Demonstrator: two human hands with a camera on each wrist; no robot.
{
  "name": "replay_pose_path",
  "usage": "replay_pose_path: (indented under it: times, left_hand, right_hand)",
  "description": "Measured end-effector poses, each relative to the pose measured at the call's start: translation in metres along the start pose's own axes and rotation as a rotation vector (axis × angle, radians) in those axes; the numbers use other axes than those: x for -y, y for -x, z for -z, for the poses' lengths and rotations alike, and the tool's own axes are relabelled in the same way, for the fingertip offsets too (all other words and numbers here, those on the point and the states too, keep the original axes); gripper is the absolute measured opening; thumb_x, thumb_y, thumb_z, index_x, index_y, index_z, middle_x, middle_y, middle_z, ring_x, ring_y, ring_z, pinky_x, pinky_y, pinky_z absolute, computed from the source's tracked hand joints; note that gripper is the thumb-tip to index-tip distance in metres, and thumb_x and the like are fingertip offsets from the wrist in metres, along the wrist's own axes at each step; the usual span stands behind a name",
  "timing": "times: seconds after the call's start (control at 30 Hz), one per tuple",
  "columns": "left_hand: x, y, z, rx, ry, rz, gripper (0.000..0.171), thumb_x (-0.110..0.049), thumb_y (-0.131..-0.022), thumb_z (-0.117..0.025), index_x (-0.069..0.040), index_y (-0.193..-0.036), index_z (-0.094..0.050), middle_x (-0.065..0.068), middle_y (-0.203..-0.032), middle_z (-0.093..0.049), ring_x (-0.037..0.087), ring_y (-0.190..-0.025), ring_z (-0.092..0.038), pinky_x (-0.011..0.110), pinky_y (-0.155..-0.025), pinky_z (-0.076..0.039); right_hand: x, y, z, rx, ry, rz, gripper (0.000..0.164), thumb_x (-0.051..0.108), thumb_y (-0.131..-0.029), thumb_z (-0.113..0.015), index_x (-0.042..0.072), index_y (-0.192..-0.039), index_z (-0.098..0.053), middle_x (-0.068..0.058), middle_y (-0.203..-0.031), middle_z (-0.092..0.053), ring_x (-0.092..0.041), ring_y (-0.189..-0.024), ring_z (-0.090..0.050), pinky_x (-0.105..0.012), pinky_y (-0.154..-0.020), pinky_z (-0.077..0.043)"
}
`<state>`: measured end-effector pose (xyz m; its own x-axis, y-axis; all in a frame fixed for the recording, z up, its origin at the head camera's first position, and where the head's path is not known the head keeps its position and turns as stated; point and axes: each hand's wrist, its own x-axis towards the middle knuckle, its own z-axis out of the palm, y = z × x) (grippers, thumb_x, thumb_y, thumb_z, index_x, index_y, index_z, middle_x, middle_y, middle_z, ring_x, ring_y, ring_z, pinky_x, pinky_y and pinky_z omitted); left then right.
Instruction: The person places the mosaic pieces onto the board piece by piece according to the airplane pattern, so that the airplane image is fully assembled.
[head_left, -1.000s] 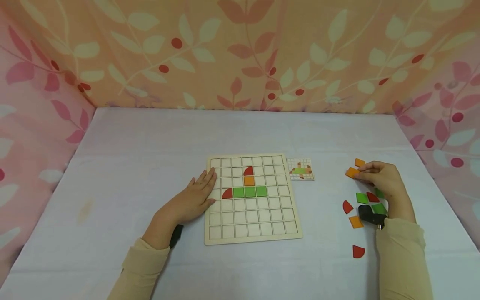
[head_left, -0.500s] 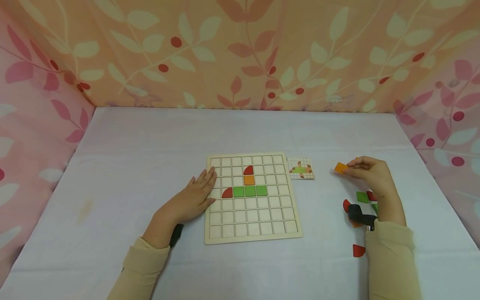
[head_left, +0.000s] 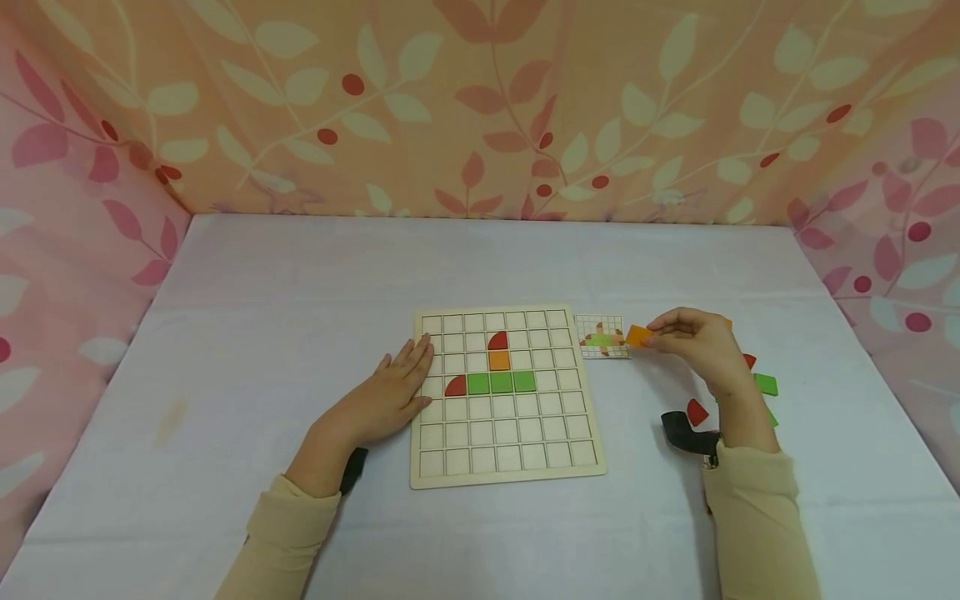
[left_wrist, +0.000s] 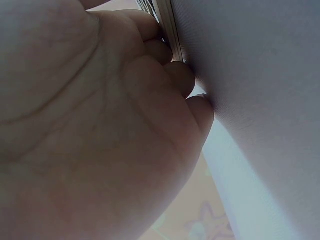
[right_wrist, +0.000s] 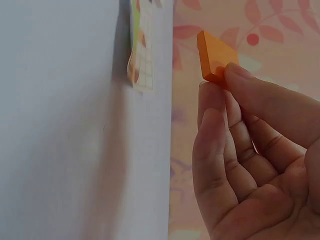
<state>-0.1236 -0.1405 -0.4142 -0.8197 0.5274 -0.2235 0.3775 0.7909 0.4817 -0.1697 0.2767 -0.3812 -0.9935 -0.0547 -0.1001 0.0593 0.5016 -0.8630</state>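
Observation:
My right hand (head_left: 697, 346) pinches an orange square tile (right_wrist: 217, 57) between thumb and fingertips, held up off the table just right of the pattern card (head_left: 602, 337). With straight fingers, my left hand (head_left: 386, 396) rests on the left edge of the pale gridded board (head_left: 480, 481); the left wrist view shows its palm (left_wrist: 100, 125) and fingertips at the board's side. On the board lie a red quarter-round tile (head_left: 498, 340), an orange square (head_left: 498, 360) below it, and a row of a red quarter-round (head_left: 456, 385) and three green squares (head_left: 501, 382).
Loose tiles lie at the right, partly hidden by my right arm, among them a red one (head_left: 697, 412) and a green square (head_left: 766, 384). A white cloth covers the table (head_left: 262, 275). Floral fabric (head_left: 480, 108) stands around the back and sides.
My right hand picked up the orange tile from the loose pieces and carried it left to beside the pattern card. The left hand and the board stayed in place.

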Motion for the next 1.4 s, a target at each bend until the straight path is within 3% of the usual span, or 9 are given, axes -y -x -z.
replay_pose_path:
  times: [0.37, 0.7, 1.13, 1.4]
  left_hand:
    - [0.001, -0.001, -0.001, 0.003, -0.007, 0.005, 0.068, -0.023, -0.098, -0.049, 0.003, -0.149, -0.012, 0.014, -0.157, 0.000, 0.031, -0.143, -0.001, 0.052, -0.113, -0.008]
    - [0.001, -0.002, 0.000, 0.007, -0.007, 0.001, 0.068, -0.022, -0.099, -0.049, 0.003, -0.149, -0.011, 0.013, -0.157, 0.000, 0.031, -0.143, -0.001, 0.052, -0.113, -0.008]
    - [0.000, -0.002, 0.002, 0.006, -0.011, -0.005, 0.067, -0.022, -0.099, -0.049, 0.003, -0.149, -0.011, 0.015, -0.157, -0.001, 0.032, -0.143, -0.001, 0.053, -0.112, -0.008]
    - [0.001, -0.002, 0.001, 0.009, -0.002, 0.006, 0.068, -0.023, -0.099, -0.049, 0.003, -0.149, -0.011, 0.014, -0.157, 0.000, 0.031, -0.143, 0.000, 0.052, -0.113, -0.008]
  right_hand:
    - [0.013, -0.001, -0.021, 0.051, 0.016, -0.018, 0.027, 0.009, -0.083, -0.072, -0.007, -0.103, -0.062, -0.001, -0.090, -0.068, -0.008, -0.078, -0.064, -0.017, -0.074, -0.049]
    - [0.021, -0.001, -0.044, 0.125, -0.038, 0.042, 0.022, 0.001, -0.083, -0.070, -0.011, -0.100, -0.062, -0.012, -0.094, -0.067, -0.008, -0.078, -0.065, -0.018, -0.073, -0.051]
    - [0.035, -0.005, -0.071, 0.201, -0.023, 0.031, 0.020, 0.003, -0.080, -0.072, -0.007, -0.096, -0.065, -0.012, -0.088, -0.067, -0.012, -0.073, -0.063, -0.023, -0.067, -0.051]
    - [0.030, -0.006, -0.086, 0.276, 0.029, 0.052, 0.011, 0.002, -0.080, -0.072, -0.003, -0.089, -0.068, -0.009, -0.082, -0.066, -0.017, -0.073, -0.061, -0.022, -0.067, -0.049]
